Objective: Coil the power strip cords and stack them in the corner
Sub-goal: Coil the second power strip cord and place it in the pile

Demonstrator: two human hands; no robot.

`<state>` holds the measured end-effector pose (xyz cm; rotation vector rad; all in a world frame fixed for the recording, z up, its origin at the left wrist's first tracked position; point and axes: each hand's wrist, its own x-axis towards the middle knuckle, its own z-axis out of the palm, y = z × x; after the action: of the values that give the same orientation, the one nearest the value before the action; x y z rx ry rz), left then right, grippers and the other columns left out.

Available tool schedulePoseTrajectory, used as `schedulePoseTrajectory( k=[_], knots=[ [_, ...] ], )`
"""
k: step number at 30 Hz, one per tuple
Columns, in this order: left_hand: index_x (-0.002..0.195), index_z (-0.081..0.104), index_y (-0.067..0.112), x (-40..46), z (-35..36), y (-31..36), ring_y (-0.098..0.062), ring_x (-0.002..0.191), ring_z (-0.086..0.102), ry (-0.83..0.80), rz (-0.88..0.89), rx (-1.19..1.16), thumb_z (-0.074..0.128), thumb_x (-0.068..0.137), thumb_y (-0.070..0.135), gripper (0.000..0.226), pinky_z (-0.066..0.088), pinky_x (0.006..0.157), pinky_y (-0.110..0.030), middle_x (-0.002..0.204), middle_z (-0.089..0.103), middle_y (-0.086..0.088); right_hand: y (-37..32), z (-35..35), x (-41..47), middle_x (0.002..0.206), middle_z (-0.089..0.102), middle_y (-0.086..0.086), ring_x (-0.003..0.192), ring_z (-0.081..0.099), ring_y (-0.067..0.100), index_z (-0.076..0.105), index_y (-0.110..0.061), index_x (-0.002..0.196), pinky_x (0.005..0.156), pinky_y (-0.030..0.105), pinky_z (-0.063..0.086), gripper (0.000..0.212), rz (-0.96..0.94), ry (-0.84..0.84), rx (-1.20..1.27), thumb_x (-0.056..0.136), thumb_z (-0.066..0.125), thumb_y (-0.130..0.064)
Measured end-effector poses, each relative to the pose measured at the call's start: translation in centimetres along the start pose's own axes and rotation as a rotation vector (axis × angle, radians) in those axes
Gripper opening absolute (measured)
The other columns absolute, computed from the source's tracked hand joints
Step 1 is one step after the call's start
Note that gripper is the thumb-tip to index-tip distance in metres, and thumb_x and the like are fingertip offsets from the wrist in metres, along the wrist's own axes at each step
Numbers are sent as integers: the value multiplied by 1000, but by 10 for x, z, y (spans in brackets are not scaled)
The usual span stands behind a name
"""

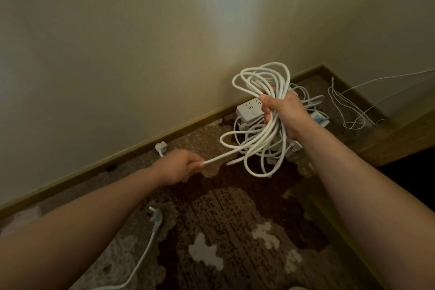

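Both hands closed, right hand (282, 113) gripping coiled cord (261, 110), left hand (179, 167) pinching its loose end

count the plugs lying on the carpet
2: a white plug by the baseboard beyond the left hand, a bluish plug under the left forearm. Others may hide in the corner pile.

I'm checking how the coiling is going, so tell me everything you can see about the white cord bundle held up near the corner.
The white cord bundle is a thick, smooth, rubbery-looking cable gathered into several loose, uneven loops. The right hand grips the loops at their middle and holds them in the air above the power strips piled in the corner, so loops stick out above the hand and hang below it. One strand runs out down-left, pulled fairly straight, to the left hand, which pinches it. Its plug is not identifiable.
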<state>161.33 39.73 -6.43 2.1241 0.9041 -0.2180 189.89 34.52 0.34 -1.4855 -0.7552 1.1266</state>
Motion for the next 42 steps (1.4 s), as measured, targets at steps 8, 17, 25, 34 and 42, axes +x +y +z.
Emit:
schedulePoseTrajectory(
  k=[8, 17, 25, 34, 42],
  knots=[
    [75, 66, 36, 0, -22, -11, -2, 59, 56, 191, -53, -187, 70, 82, 30, 10, 42, 57, -23, 62, 63, 14, -4, -4, -2, 54, 49, 3, 41, 45, 17, 65, -14, 83, 48, 30, 45, 11, -52, -83, -98, 94, 66, -15],
    [116, 35, 39, 9, -38, 30, -8, 62, 55, 549, -72, -81, 78, 71, 33, 63, 35, 52, -25, 69, 59, 6, -1, 31, -12, 46, 52, -1, 39, 47, 16, 64, -17, 75, 46, 30, 45, 17, 19, -329, -479, 92, 69, -15],
    [140, -18, 48, 14, -29, 52, -13, 55, 56, 466, -80, 118, 81, 66, 39, 124, 46, 52, -31, 63, 54, 8, 11, 46, -14, 48, 53, -2, 38, 48, 15, 64, -12, 88, 41, 26, 44, 9, 3, -442, -515, 90, 72, -17],
    [143, 31, 25, 24, -37, 43, -28, 85, 67, 623, -58, 377, 67, 76, 51, 80, 47, 64, -35, 95, 71, -4, 12, 44, -21, 47, 50, 0, 40, 47, 17, 64, -24, 58, 49, 30, 48, 35, 85, -575, -397, 93, 66, -23],
    [115, 64, 26, 20, -37, 36, -25, 74, 67, 674, 96, 465, 68, 77, 40, 40, 43, 58, -30, 81, 72, 0, 12, 48, -24, 49, 57, 4, 47, 55, 21, 61, -17, 62, 77, 46, 56, 26, 144, -531, -641, 86, 71, -23]
  ],
)
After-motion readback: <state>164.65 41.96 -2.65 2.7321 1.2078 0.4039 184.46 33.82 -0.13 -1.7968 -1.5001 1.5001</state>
